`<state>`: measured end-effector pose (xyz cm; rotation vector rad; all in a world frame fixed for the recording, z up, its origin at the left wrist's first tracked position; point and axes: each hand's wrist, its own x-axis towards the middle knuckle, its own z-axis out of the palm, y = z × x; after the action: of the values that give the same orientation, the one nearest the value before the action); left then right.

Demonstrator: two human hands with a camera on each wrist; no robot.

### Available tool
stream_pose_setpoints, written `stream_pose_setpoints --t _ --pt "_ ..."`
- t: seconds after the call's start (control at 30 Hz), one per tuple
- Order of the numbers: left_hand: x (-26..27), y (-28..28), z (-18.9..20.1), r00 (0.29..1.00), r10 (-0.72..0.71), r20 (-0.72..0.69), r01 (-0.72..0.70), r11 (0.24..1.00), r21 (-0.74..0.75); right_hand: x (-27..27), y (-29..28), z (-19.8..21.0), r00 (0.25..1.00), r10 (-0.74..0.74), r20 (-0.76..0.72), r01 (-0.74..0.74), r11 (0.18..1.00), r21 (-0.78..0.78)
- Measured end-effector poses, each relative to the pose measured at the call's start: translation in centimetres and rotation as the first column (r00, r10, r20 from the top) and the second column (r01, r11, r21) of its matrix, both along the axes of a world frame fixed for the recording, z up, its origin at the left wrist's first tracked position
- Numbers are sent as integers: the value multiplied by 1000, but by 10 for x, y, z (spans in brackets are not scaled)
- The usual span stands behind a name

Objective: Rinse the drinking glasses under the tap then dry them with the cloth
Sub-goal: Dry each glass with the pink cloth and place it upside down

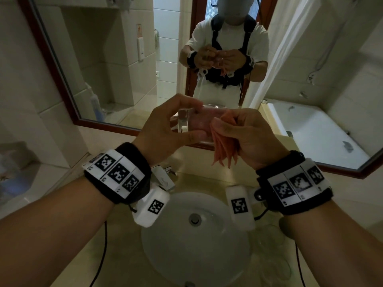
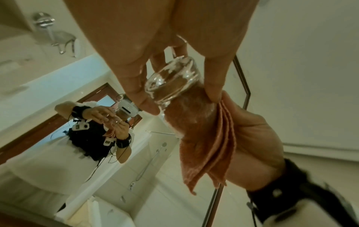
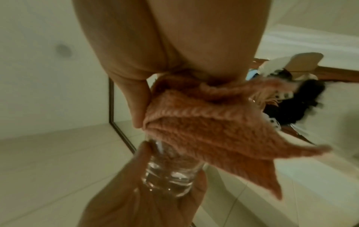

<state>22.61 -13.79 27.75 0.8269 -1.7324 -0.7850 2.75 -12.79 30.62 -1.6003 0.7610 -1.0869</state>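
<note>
A clear drinking glass (image 1: 187, 123) lies on its side in the air above the basin, held by my left hand (image 1: 172, 129) with thumb and fingers round its thick base (image 2: 170, 76). A pink cloth (image 1: 222, 141) is pushed into the glass's mouth, and its folded corners hang down outside. My right hand (image 1: 238, 133) grips that cloth at the rim. In the left wrist view the cloth (image 2: 204, 138) fills the glass (image 2: 186, 110). The right wrist view shows the cloth (image 3: 204, 127) bunched over the glass (image 3: 169, 176).
A round white sink (image 1: 194, 241) with a metal drain sits below my wrists in a beige counter (image 1: 323, 204). Several more clear glasses (image 1: 271, 251) stand on the counter right of the sink. A framed mirror (image 1: 103, 59) rises just behind my hands.
</note>
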Motion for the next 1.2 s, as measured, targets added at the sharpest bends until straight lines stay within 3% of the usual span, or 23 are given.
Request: stream_pose_setpoints --t 0.07,0.13,0.2,0.37,0.53,0.6,0.7,0.77,0.9,0.97,1.1,1.2 --pt "-4 -3 1 995 -18 -102 34 987 155 2 3 2 999 -37 -30 34 997 -74" --pt "-6 -2 6 961 -7 -275 118 914 389 1 2 -1 996 -52 -72 40 987 -155" --pt "-5 -4 9 960 -3 -282 140 873 467 3 2 -1 993 -59 -105 39 982 -182" --pt "0 -8 2 980 -11 -197 86 924 373 1 -1 -3 991 -52 -122 26 977 -210" --pt "1 -7 -2 1000 -10 4 10 999 49 -5 -11 -8 998 -41 -53 42 999 14" --pt "2 -7 -2 999 -10 48 11 1000 -12 -6 -13 -9 999 -33 -8 34 996 86" --pt "2 -9 -4 999 -23 38 25 999 -46 -5 -11 -8 1000 -25 0 25 998 52" --pt "1 -11 -4 999 -32 16 32 999 -1 -2 -5 -3 1000 -30 -4 30 999 -18" --pt "-1 -10 2 969 -49 -242 147 903 404 1 0 0 997 -34 -73 20 984 -179" --pt "-1 -12 2 971 -42 -234 141 896 421 0 -3 -2 994 -45 -104 22 977 -213" --pt "0 -13 1 989 -68 -133 98 967 235 -4 -8 -4 997 -28 -74 16 987 -163" --pt "1 -11 0 995 -5 96 6 1000 -18 -6 -12 -5 997 -65 -46 60 994 -93"
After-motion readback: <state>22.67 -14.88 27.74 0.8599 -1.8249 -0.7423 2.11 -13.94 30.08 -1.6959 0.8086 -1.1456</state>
